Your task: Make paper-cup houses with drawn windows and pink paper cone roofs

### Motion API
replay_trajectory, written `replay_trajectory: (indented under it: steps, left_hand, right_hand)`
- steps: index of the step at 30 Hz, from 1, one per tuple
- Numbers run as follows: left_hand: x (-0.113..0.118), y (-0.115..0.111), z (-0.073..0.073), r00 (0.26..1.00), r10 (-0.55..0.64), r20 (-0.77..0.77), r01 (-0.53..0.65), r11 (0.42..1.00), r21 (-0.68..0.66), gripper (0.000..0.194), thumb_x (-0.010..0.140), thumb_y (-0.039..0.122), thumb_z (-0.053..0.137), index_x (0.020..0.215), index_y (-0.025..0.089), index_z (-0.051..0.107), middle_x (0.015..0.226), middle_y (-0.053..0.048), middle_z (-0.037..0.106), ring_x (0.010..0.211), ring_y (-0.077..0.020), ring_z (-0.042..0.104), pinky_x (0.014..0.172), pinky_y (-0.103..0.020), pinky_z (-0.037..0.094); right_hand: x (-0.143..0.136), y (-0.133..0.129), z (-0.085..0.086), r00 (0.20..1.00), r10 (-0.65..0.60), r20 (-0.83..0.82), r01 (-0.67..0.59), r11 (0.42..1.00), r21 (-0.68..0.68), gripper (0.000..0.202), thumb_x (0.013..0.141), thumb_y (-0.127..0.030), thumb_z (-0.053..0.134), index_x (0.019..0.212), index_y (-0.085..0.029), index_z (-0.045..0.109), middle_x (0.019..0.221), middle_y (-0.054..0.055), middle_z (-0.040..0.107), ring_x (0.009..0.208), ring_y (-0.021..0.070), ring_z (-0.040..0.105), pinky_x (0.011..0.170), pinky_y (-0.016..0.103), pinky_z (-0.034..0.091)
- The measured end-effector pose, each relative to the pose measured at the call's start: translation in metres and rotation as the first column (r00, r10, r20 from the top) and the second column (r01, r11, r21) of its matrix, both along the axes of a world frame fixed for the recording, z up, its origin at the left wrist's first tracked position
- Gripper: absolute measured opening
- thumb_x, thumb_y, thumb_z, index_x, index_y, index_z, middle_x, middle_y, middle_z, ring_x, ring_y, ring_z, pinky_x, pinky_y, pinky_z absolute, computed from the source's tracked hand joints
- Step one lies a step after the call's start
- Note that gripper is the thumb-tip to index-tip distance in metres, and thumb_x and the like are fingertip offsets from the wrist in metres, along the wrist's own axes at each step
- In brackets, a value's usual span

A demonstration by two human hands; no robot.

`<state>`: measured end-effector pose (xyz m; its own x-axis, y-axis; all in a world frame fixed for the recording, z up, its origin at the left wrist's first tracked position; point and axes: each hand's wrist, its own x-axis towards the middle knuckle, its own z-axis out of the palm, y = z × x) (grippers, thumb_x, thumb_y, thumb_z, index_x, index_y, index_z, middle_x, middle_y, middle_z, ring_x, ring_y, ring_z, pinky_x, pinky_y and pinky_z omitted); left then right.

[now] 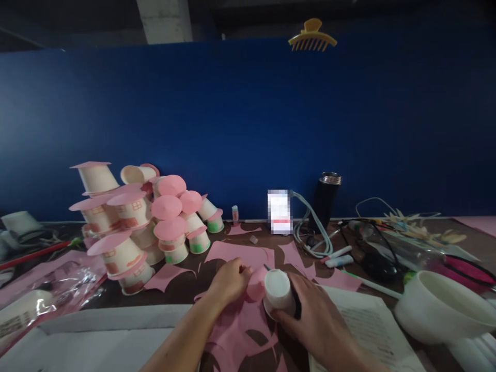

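Observation:
A white paper cup (278, 288) is gripped in my right hand (312, 315), its white end turned up towards me. A dark, thin tip pokes out behind the cup and something black shows beside my fingers; I cannot tell what it is. My left hand (229, 281), fingers curled in, pinches a pink paper piece (255, 285) right beside the cup. Beneath both hands lie cut pink paper scraps (236, 328). To the left, several paper cups with pink paper roofs (129, 253) are stacked, some with drawn windows and green markings.
A glue stick (235, 214), a pixelated phone (279, 212), a coiled cable (320, 243) and a black bottle (325, 201) stand along the blue partition (232, 124). Markers (339, 260), a printed sheet (368, 323) and a white bowl (437, 310) lie right; a white box (112, 330) sits front left.

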<state>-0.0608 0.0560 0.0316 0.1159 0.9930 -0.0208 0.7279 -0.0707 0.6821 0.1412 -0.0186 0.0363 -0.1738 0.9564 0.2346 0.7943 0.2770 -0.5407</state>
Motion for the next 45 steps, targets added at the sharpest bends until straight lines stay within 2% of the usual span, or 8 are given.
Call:
replay_trajectory:
  steps: [6, 11, 16, 21, 25, 29, 37, 45]
  left_hand:
    - [0.001, -0.003, 0.001, 0.957, 0.089, 0.275, -0.056, 0.990, -0.128, 0.009, 0.071, 0.027, 0.058, 0.072, 0.018, 0.060, 0.064, 0.000, 0.059, 0.060, -0.0145, 0.052, 0.056, -0.025, 0.034]
    - [-0.004, -0.003, 0.004, 0.858, 0.187, 0.478, -0.062, 0.962, -0.265, 0.017, 0.067, 0.021, 0.062, 0.083, 0.016, 0.064, 0.064, 0.002, 0.059, 0.055, -0.0114, 0.051, 0.049, -0.021, 0.034]
    - [-0.023, 0.006, 0.009, 0.728, 0.274, 0.628, -0.057, 0.938, -0.343, 0.029, 0.066, 0.028, 0.070, 0.091, 0.015, 0.064, 0.060, 0.003, 0.057, 0.048, -0.0097, 0.049, 0.043, -0.020, 0.035]
    - [-0.044, 0.007, 0.032, 0.532, 0.271, 0.802, -0.010, 0.949, -0.315, 0.024, 0.069, 0.024, 0.074, 0.089, 0.016, 0.065, 0.071, 0.002, 0.061, 0.052, -0.0041, 0.052, 0.049, -0.014, 0.042]
    - [-0.044, -0.001, 0.045, 0.417, 0.282, 0.864, 0.102, 0.930, -0.352, 0.024, 0.068, 0.020, 0.077, 0.090, 0.015, 0.067, 0.077, 0.000, 0.064, 0.057, -0.0052, 0.057, 0.050, -0.014, 0.048]
    - [-0.036, -0.008, 0.043, 0.468, 0.255, 0.846, 0.250, 0.880, -0.403, 0.025, 0.070, 0.019, 0.077, 0.092, 0.013, 0.067, 0.072, -0.001, 0.064, 0.054, -0.0060, 0.058, 0.049, -0.015, 0.050]
    - [-0.034, -0.006, 0.027, 0.490, 0.270, 0.829, 0.280, 0.852, -0.442, 0.030, 0.067, 0.021, 0.080, 0.091, 0.016, 0.062, 0.072, 0.000, 0.064, 0.054, -0.0061, 0.059, 0.052, -0.016, 0.050]
    - [-0.029, -0.012, 0.029, 0.534, 0.227, 0.815, 0.315, 0.841, -0.440, 0.034, 0.065, 0.021, 0.081, 0.091, 0.016, 0.061, 0.082, 0.000, 0.064, 0.069, -0.0100, 0.063, 0.066, -0.022, 0.051]
  right_hand:
    - [0.000, -0.001, -0.002, 1.000, -0.004, 0.010, 0.004, 1.000, 0.013, 0.047, 0.070, -0.028, 0.071, 0.114, -0.022, 0.054, 0.110, 0.007, 0.065, 0.102, 0.0290, 0.057, 0.085, 0.040, 0.040]
    - [0.000, 0.000, -0.004, 1.000, -0.004, -0.027, 0.004, 0.999, 0.035, 0.048, 0.071, -0.032, 0.071, 0.115, -0.023, 0.054, 0.111, 0.007, 0.065, 0.102, 0.0284, 0.058, 0.085, 0.040, 0.040]
    - [0.000, -0.003, -0.004, 0.991, -0.022, -0.129, 0.028, 0.999, 0.043, 0.055, 0.074, -0.039, 0.069, 0.124, -0.025, 0.049, 0.117, 0.005, 0.063, 0.106, 0.0257, 0.058, 0.088, 0.038, 0.041]
    - [-0.006, -0.008, -0.007, 0.989, 0.001, -0.148, -0.002, 1.000, -0.004, 0.057, 0.070, -0.032, 0.071, 0.124, -0.025, 0.052, 0.116, 0.005, 0.064, 0.104, 0.0252, 0.058, 0.088, 0.036, 0.042]
    - [-0.014, -0.008, -0.010, 0.994, 0.033, -0.106, -0.041, 0.996, -0.076, 0.070, 0.064, -0.029, 0.073, 0.129, -0.021, 0.051, 0.123, 0.008, 0.062, 0.112, 0.0285, 0.054, 0.095, 0.039, 0.038]
    - [-0.017, -0.008, -0.006, 0.991, 0.045, -0.123, -0.058, 0.993, -0.103, 0.078, 0.063, -0.026, 0.074, 0.135, -0.023, 0.046, 0.125, 0.008, 0.061, 0.114, 0.0289, 0.054, 0.097, 0.040, 0.037]
    - [-0.006, -0.008, -0.004, 0.982, -0.024, -0.188, 0.002, 0.993, -0.118, 0.095, 0.054, -0.036, 0.083, 0.139, -0.025, 0.042, 0.132, 0.011, 0.055, 0.120, 0.0340, 0.049, 0.099, 0.045, 0.036]
    - [-0.004, -0.013, 0.013, 0.915, 0.010, -0.404, -0.081, 0.984, -0.159, 0.081, 0.058, -0.029, 0.080, 0.133, -0.025, 0.049, 0.120, 0.009, 0.064, 0.106, 0.0300, 0.059, 0.087, 0.040, 0.046]
